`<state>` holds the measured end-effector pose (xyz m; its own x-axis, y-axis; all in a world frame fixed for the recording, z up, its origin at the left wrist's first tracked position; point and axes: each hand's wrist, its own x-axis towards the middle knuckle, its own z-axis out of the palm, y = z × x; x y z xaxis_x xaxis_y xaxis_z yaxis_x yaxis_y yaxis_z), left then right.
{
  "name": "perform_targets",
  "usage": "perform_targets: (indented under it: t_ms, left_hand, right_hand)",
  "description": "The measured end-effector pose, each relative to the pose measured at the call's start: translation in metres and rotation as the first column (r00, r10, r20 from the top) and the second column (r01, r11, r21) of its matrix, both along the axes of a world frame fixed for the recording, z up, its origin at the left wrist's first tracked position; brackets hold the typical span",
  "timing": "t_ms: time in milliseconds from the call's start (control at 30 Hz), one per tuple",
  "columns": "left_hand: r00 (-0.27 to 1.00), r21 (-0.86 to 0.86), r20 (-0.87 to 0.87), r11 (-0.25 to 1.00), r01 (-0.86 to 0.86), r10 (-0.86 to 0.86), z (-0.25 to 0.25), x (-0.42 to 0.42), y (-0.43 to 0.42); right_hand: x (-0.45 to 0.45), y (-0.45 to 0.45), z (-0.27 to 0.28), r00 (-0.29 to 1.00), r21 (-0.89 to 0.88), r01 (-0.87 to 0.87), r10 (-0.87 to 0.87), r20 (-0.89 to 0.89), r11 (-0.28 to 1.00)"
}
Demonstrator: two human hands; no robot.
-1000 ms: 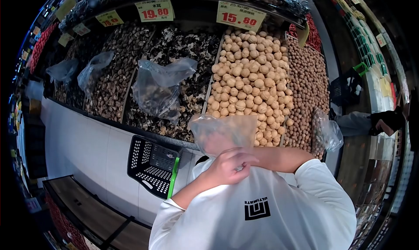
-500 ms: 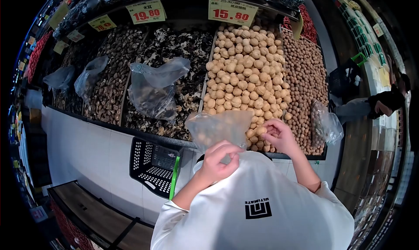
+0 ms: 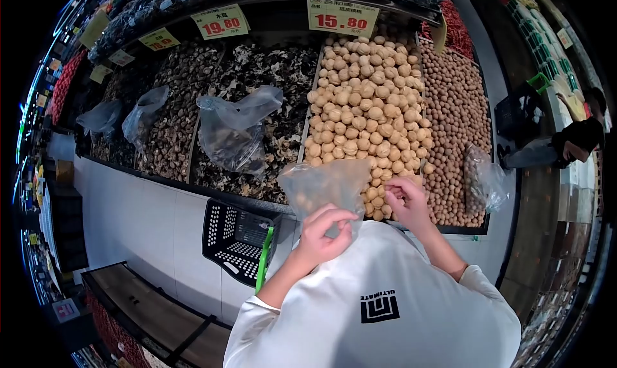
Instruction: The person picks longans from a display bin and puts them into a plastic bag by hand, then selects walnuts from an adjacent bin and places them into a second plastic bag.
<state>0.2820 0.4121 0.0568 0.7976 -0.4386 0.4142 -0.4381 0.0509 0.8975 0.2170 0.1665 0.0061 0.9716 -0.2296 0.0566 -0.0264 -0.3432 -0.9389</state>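
My left hand [image 3: 326, 232] is closed on a clear plastic bag [image 3: 328, 183], which spreads over the front edge of the walnut bin. Pale tan shapes show through the film; whether they lie inside or behind it I cannot tell. Over the near part of the heaped pale walnuts [image 3: 360, 114], my right hand [image 3: 409, 204] hovers with curled fingers. Its thumb and fingertips are apart, and no walnut shows between them.
Left of the walnuts lies black wood-ear fungus [image 3: 283, 133] with a plastic bag [image 3: 232, 133] on top. Smaller brown nuts [image 3: 453, 117] fill the right bin, with another filled bag [image 3: 482, 182]. A black shopping basket [image 3: 238, 243] stands on the floor; a person [image 3: 572, 140] is at far right.
The walnut at my right fingertips no longer shows there, and the thumb and fingers have parted. My left hand still grips the bag. The view has shifted slightly.
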Motion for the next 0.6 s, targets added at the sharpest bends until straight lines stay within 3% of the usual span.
perform_targets:
  t_ms: [100,167,233,333,467,567,600]
  left_hand:
    - [1.000,0.019,0.009,1.000,0.006,-0.006,0.003,-0.002,-0.001]
    - [1.000,0.035,0.018,0.999,0.009,-0.010,0.004,-0.002,-0.002]
    - [0.996,0.067,0.074,0.997,0.041,-0.046,0.005,-0.004,-0.003]
    - [0.998,0.071,0.055,0.997,0.037,-0.041,0.011,-0.008,-0.008]
    - [0.999,0.075,0.034,0.997,0.030,-0.032,0.011,-0.014,-0.011]
    - [0.997,0.074,0.064,0.997,0.035,-0.039,0.011,-0.015,-0.012]
    - [0.997,0.073,0.063,0.997,0.034,-0.038,0.011,-0.015,-0.013]
  right_hand:
    - [0.028,0.032,0.014,0.954,0.148,-0.292,0.298,-0.023,0.945]
    - [0.054,0.038,-0.019,0.798,-0.129,-0.602,0.590,-0.124,0.788]
    - [0.073,0.068,-0.035,0.683,-0.221,-0.725,0.722,-0.109,0.653]
    - [0.094,0.116,-0.062,0.605,-0.485,-0.734,0.783,-0.147,0.476]
    - [0.104,0.152,-0.097,0.595,-0.755,-0.615,0.763,-0.253,0.230]
    - [0.114,0.159,-0.143,0.589,-0.811,-0.562,0.767,-0.255,0.163]
    - [0.118,0.159,-0.155,0.612,-0.872,-0.466,0.766,-0.197,0.149]
